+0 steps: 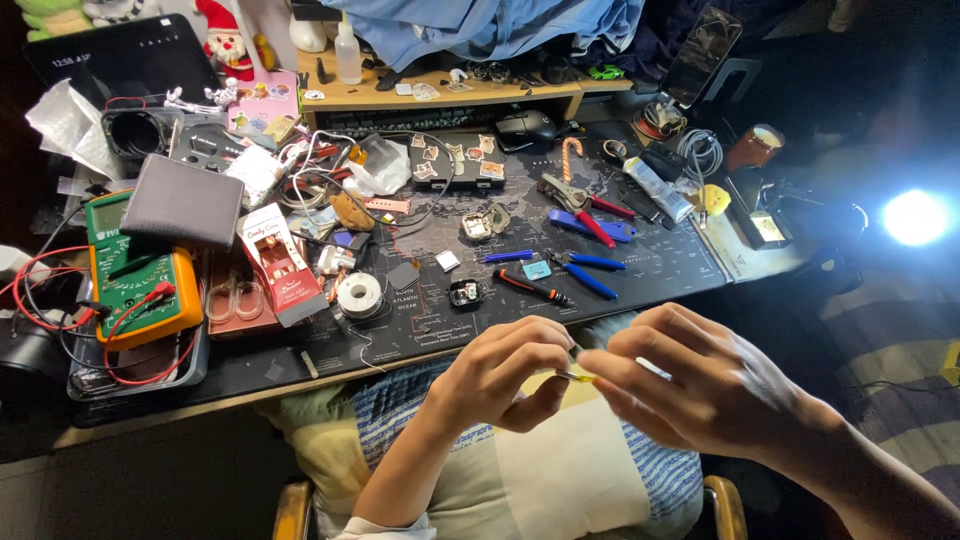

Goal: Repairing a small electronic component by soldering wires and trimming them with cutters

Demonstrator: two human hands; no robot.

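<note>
Both hands meet over the lap, just off the near edge of the desk (300, 375). The left hand (500, 375) pinches a small thin part (578, 377) between thumb and forefinger; its grip is closed on that part. The right hand (690, 385) comes in from the right with its fingertips touching the same part, its grip nearly closed around the yellowish end, though blur hides how firmly it holds. The part is too small to identify. Its long axis runs roughly left to right, the yellow end pointing right toward the right hand. Holding it between the two hands, close under the eyes, seems meant to steady so small a thing while the fingers work on it.

On the desk just beyond the hands lie a solder spool (359, 295), a small watch body (465, 293), a screwdriver (532, 287) and blue-handled cutters (585, 272), all within easy reach. A multimeter (135, 275) sits far left, a bright lamp (915, 217) at right.
</note>
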